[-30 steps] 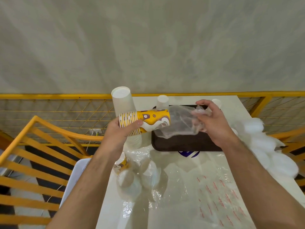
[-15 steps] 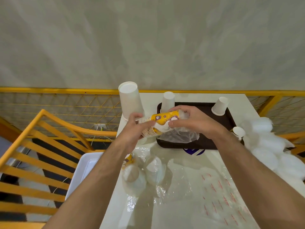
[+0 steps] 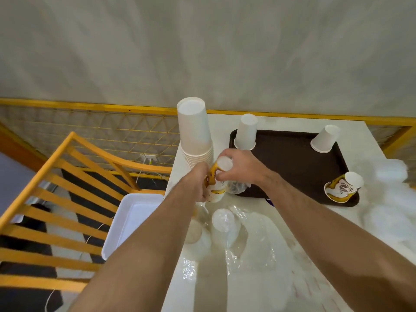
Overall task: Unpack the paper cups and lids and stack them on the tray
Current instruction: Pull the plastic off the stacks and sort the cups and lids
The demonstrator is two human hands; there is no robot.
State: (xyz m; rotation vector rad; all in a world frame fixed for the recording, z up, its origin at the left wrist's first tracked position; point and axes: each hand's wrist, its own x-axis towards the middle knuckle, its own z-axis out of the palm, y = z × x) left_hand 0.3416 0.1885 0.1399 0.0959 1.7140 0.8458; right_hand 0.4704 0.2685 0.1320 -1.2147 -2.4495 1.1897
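A stack of yellow printed paper cups stands bottom-up near the front left corner of the dark brown tray. My left hand grips the stack's lower part. My right hand holds the top cup and also pinches a crumpled clear plastic sleeve. On the tray stand two upturned white cups and one yellow printed cup at its front right corner. A tall stack of white cups stands left of the tray.
White lids in clear wrap lie on the white table in front of the tray. More wrapped white lids pile up at the right. A white bin sits left of the table, beside a yellow railing.
The yellow cup stack went from lying level in the air to standing bottom-up near the tray's corner. The plastic sleeve has come off it and hangs bunched under my right hand.
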